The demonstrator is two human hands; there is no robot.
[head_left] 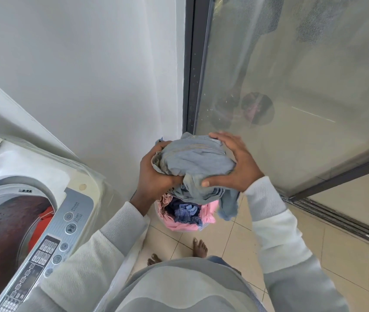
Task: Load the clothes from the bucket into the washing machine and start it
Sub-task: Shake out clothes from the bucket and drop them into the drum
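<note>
A bundled pair of pale blue jeans (198, 164) is held in the air above the bucket (201, 229). My left hand (154, 174) grips its left side and my right hand (235, 163) grips its right side and top. The bucket stands on the floor below, holding pink cloth (184, 225) and dark blue cloth (187, 213); its wall is mostly hidden. The top-loading washing machine (84, 192) stands at the left with its drum open. An orange-red garment (44, 221) lies inside the drum. Its control panel (50, 242) faces me, with power and start/pause buttons.
A white wall is straight ahead. A dark-framed sliding glass door (291, 97) fills the right side, its track (341, 221) running along the beige tiled floor (347, 262). My bare feet (199, 247) stand just behind the bucket.
</note>
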